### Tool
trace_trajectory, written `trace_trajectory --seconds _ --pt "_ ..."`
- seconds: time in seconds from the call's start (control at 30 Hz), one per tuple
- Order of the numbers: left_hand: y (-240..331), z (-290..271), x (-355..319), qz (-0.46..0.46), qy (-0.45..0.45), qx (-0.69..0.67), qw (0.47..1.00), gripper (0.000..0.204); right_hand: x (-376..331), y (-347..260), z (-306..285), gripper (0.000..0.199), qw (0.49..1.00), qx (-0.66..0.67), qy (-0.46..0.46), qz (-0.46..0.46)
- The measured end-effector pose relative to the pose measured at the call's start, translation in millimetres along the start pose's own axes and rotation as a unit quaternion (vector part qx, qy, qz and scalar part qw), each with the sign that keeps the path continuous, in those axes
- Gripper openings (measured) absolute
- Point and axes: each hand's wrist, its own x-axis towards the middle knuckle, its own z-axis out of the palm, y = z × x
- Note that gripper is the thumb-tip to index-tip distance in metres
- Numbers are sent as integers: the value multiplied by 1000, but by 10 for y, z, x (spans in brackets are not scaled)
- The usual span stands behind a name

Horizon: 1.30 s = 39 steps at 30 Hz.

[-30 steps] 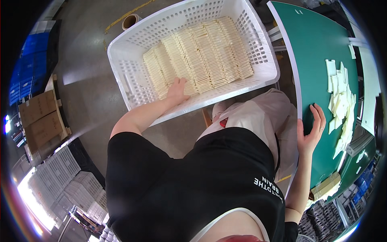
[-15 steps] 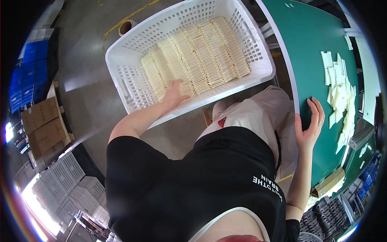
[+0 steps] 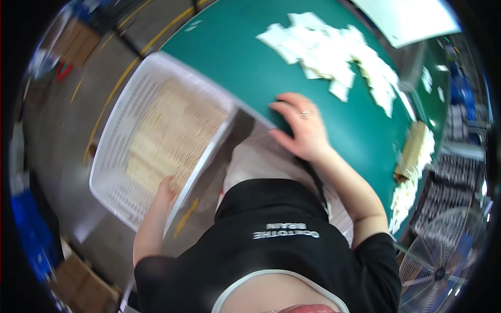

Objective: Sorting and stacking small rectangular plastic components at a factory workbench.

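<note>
1. Left hand [image 3: 166, 192], one, bare. Toward 8 o'clock, at the near side of the basket, beside the packed pieces. Blurred; whether it grasps a piece or merely touches one cannot be told.

2. Right hand [image 3: 307, 134], one, bare, ring on one finger. Toward 2 o'clock, at the counter's near edge. Fingers apart and loosely curved; nothing held.

3. Thin cream-coloured flat pieces [image 3: 175, 138], many. Toward 9 to 10 o'clock, inside the basket, stood on edge in close rows. Material not legible. Judged light and fairly stiff singly, smooth enough to slide on one another, liable to bend or chip at the edges; a full basket would likely be heavy. Best hold: a pinch on the exposed upper edges, or a small block pressed from both ends.

4. White perforated plastic basket [image 3: 112, 172], one. Same quarter, its far end beside the counter. Judged rigid; hold by the rim.

5. Green-topped counter [image 3: 229, 47], one. From 12 round to 3 o'clock.

6. White flat pieces [image 3: 313, 44], loose heap. Toward 1 o'clock, overlapping on the counter.

7. Narrow tan cardboard box [image 3: 410, 148], one. Toward 3 o'clock.

8. Round wire-guarded fan [image 3: 440, 273], one. Toward 4 o'clock.
</note>
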Motion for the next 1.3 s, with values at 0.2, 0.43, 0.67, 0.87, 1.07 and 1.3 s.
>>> trace_trajectory --seconds 0.2,0.43,0.67,0.87,1.07,1.3 --pt "825 1446 -2016 534 70 180 823 48 -113 462 -390 49 970 92 202 101" --pt "581 3564 -3290 562 -286 271 728 22 -284 1604 -713 37 973 31 135 183" --pt "-30 4671 -3504 331 -526 310 719 27 -878 1262 -1045 42 974 -27 142 173" --pt "-488 5157 -3496 6 -553 140 821 61 -1215 835 -1261 49 958 -91 202 184" --pt "-592 5360 -3414 -127 -580 111 797 61 -1262 728 -1446 57 984 148 92 29" --pt "-591 5471 -3463 -129 -585 161 784 45 -1532 2430 -1476 35 920 -173 200 291"
